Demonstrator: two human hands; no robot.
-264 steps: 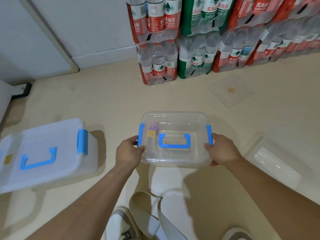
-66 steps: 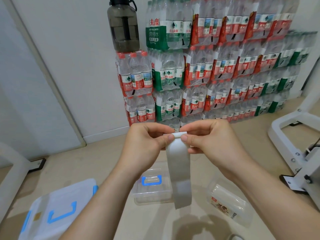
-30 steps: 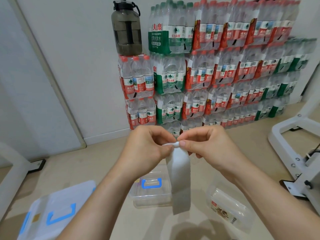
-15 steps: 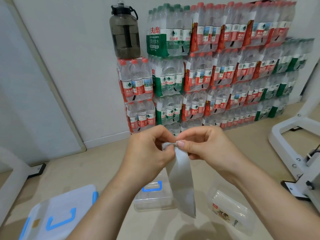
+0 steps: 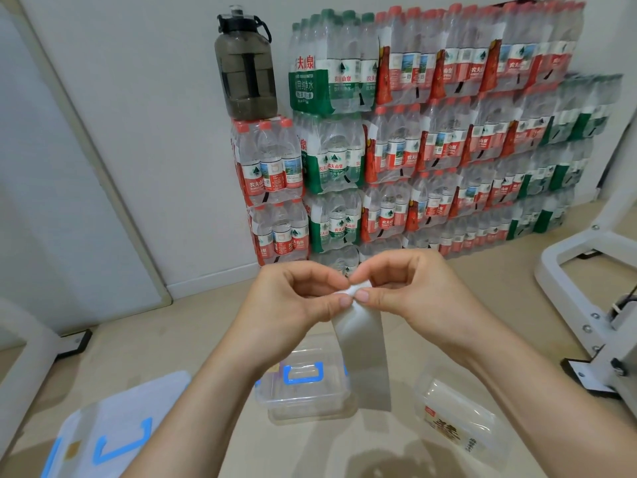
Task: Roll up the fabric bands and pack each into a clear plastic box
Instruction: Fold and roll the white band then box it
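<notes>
Pale beige floor (image 5: pixel 172 339) fills the lower part of the view, and two bare forearms reach out over it from the near edge. The left hand (image 5: pixel 293 305) and the right hand (image 5: pixel 413 294) meet in mid-air above the floor, fingers curled inward, each pinching the top end of a grey-white fabric band (image 5: pixel 362 357) between thumb and forefinger. The fingertips (image 5: pixel 344 301) of both hands are almost touching at a small tight roll (image 5: pixel 355 290) formed at the top of the band. Below it the rest of the strip hangs straight down, flat and unrolled. Its lower end shows in front of the right side of a clear plastic box (image 5: pixel 303 395), which sits on the floor under the hands with a blue handle (image 5: pixel 305 374) on its lid. At the near left corner of the floor lies a larger white-lidded box (image 5: pixel 113 419), also with blue handle and clasps, partly cut off by the frame edge. Near the right forearm, just right of the clear box, rests a clear labelled container (image 5: pixel 458 422) with dark characters on it. Farther right a white metal frame (image 5: pixel 565 288) stands on the floor, and another white frame part (image 5: pixel 20 357) shows at the left edge. Against the far white wall (image 5: pixel 155 132) rises a stack of shrink-wrapped water bottle packs (image 5: pixel 431 150) with red and green labels. A dark smoky jug (image 5: pixel 246 70) with a black cap stands on top of the stack's lower left column.
</notes>
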